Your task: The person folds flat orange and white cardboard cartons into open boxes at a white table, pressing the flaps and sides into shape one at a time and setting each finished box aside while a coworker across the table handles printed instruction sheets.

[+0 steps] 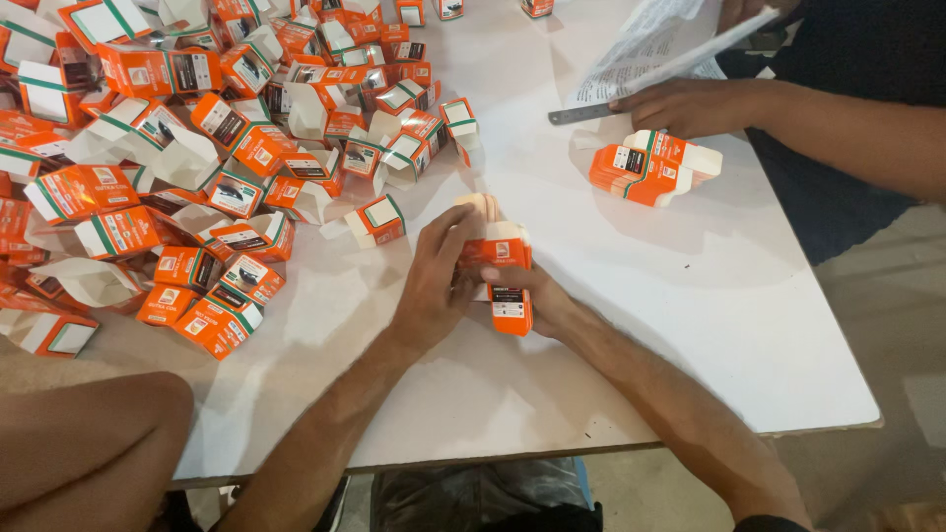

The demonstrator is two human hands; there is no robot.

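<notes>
Head view. Both hands meet near the middle of the white worktop on one small orange carton. The left hand wraps its left side, fingers pressed together over the top end; the right hand supports it from the near right, fingers curled and pinching the lower end. The carton's long axis runs near to far, its pale opened flap pointing to the far side and its closed printed end toward the wearer.

Risk, as a judgement: the thin card could crease or a flap could tear if the fingers squeeze unevenly, and a loose grip could let the carton slip onto the worktop.

To the far left lies a heap of like cartons, many with flaps open. At far right another person's hand rests on a metal ruler beside printed sheets, with a short stack of folded cartons just near it.
</notes>
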